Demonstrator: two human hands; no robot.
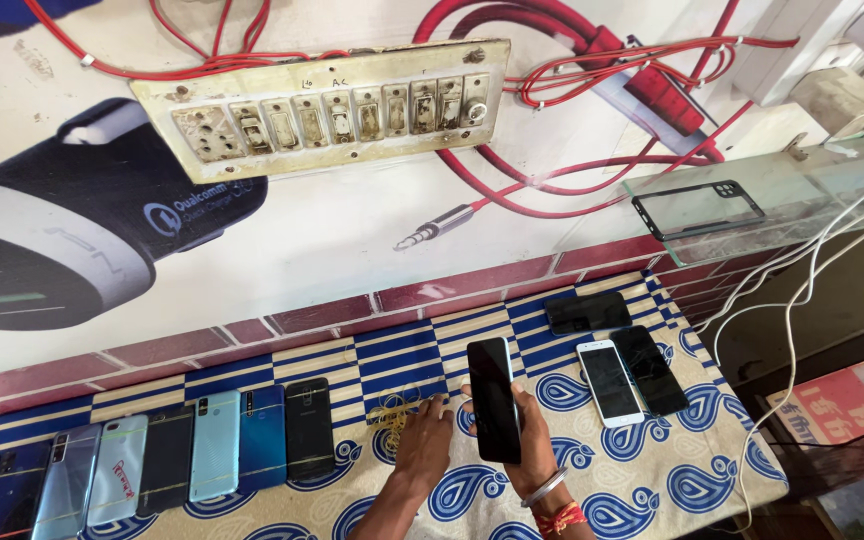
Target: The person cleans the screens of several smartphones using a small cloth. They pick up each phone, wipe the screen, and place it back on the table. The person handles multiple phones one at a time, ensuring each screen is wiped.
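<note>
Blue-and-white patterned cloth (652,470) covers the counter in front of you, and nothing on it sits in a box or tray: every phone lies bare on the fabric. At the far left a row of phones (167,455) lies side by side, backs up, in pale blue, black and deep blue, edges nearly touching. Just right of that row, a small tangle of yellow rubber bands (392,410) rests on the cloth, and your left hand (424,445) lies flat and open with its fingertips right beside them, gripping nothing. Your right hand (534,450), bangle and red threads at the wrist, is closed around a black phone (495,400), holding it upright above the cloth with its dark screen towards you. Further right, a white-framed phone (610,382) and a black one (649,368) lie side by side, touching, with another dark phone (586,311) near the wall. On the glass shelf (812,185) at the far right lies a single clear phone case (698,208)
</note>
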